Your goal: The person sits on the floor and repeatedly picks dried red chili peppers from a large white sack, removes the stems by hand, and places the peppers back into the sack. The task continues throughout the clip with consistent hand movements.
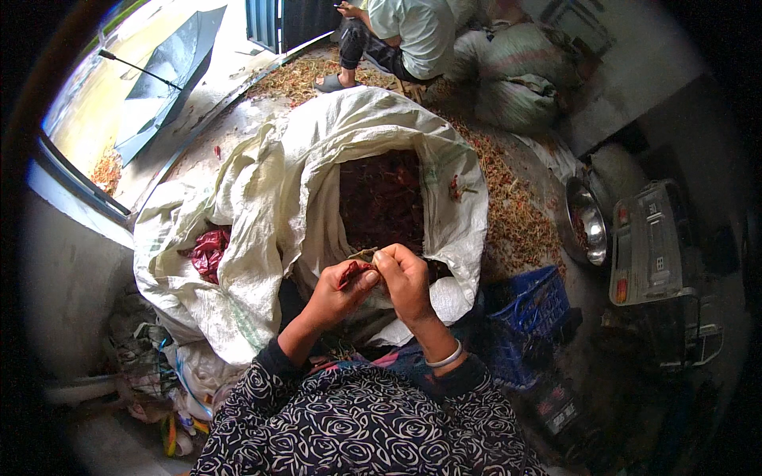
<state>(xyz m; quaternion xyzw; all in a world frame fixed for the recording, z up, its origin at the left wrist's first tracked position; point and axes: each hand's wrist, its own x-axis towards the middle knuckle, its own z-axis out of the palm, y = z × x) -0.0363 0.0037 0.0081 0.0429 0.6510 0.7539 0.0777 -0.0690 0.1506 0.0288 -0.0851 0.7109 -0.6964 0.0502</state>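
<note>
My left hand (342, 294) holds a dried red chilli pepper (356, 273) between thumb and fingers. Close against it, the fingertips of my right hand (405, 279) pinch the pepper's stem end (366, 257). Both hands are over the near rim of a large white woven sack (458, 149), rolled open. Dark red dried chillies (381, 202) fill its shadowed inside. To the left stands a second white woven sack (247, 279), with shiny red chillies (208, 253) showing in its mouth. A small chilli with its stem (457, 189) lies on the first sack's right rim.
Stems and chilli scraps (512, 202) litter the floor. At right are a metal bowl (586, 220), a blue plastic basket (530, 303) and a clear plastic box (649, 244). A person (411, 35) sits ahead near full sacks (518, 65). An open umbrella (172, 77) lies by the doorway.
</note>
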